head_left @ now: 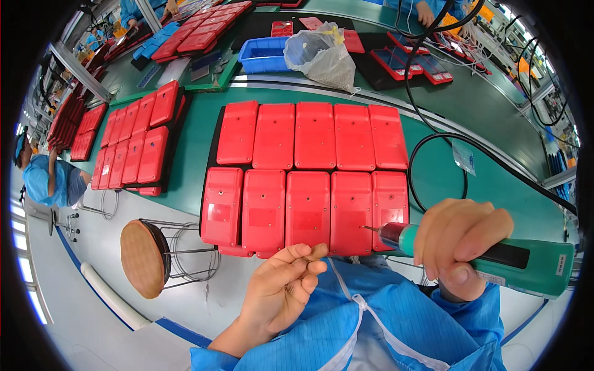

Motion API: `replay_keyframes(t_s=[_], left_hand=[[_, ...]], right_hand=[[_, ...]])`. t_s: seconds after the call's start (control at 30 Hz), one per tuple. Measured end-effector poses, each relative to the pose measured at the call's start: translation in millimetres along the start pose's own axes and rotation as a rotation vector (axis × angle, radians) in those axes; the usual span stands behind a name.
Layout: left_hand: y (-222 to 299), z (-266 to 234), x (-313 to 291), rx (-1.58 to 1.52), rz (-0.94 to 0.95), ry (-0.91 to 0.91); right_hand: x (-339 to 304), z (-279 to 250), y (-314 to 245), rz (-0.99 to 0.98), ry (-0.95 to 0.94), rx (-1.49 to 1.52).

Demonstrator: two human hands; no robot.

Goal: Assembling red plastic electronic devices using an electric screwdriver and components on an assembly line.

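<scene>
My right hand [458, 244] is wrapped round a green electric screwdriver [532, 266] with a black grip patch. Its thin bit points left, over the front-row red plastic housing [351, 204], second from the right; whether it touches is unclear. My left hand [286, 285] is curled palm up at the table's near edge, thumb and fingertips pinched together. Tiny dark metal pieces that look like screws show among its fingers. Before me, red housings [314, 136] lie in two rows on a black board, with small holes in their faces.
More red housings [148, 154] lie on a board at left. Beyond the rail stand a blue bin [263, 55] and a clear plastic bag [322, 59] of small parts. A black cable [495, 157] loops at right. A round stool [143, 260] stands at left; co-workers are further off.
</scene>
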State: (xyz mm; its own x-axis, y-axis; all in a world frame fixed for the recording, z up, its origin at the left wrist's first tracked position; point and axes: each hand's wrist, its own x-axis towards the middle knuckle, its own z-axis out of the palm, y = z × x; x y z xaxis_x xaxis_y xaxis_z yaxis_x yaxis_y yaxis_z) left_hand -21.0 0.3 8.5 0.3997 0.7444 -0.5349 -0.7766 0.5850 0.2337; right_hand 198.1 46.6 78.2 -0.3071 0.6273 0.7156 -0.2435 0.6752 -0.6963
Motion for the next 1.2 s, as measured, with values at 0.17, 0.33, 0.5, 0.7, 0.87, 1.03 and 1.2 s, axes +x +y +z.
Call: replay_keyframes(t_s=[0.17,0.33,0.5,0.7,0.87,1.03,1.2], left_hand=[[-0.2,-9.5,1.3,0.033,0.017,-0.091],[-0.3,-13.3,2.1,-0.034,-0.034,-0.147],[-7.2,-31.2,9.4,-0.009,-0.021,-0.263],[-8.7,-15.5,11.5,0.239,0.039,-0.076],[-8.0,-7.8,15.3,0.278,-0.011,-0.095],[-12.5,-11.5,17.1,0.304,-0.011,-0.232],[-25.5,-9.0,18.7,0.278,-0.022,-0.22]], right_hand=[[-0.3,-0.1,1.5,0.018,-0.02,-0.009],[-4.0,5.6,4.8,0.071,0.113,0.154],[2.4,1.1,6.5,0.046,-0.101,-0.029],[3.4,7.9,13.7,0.128,-0.007,-0.021],[6.2,14.5,13.8,0.192,0.027,0.007],[5.3,18.9,8.7,0.222,0.109,0.048],[4.4,20.4,-3.4,0.308,0.111,-0.133]])
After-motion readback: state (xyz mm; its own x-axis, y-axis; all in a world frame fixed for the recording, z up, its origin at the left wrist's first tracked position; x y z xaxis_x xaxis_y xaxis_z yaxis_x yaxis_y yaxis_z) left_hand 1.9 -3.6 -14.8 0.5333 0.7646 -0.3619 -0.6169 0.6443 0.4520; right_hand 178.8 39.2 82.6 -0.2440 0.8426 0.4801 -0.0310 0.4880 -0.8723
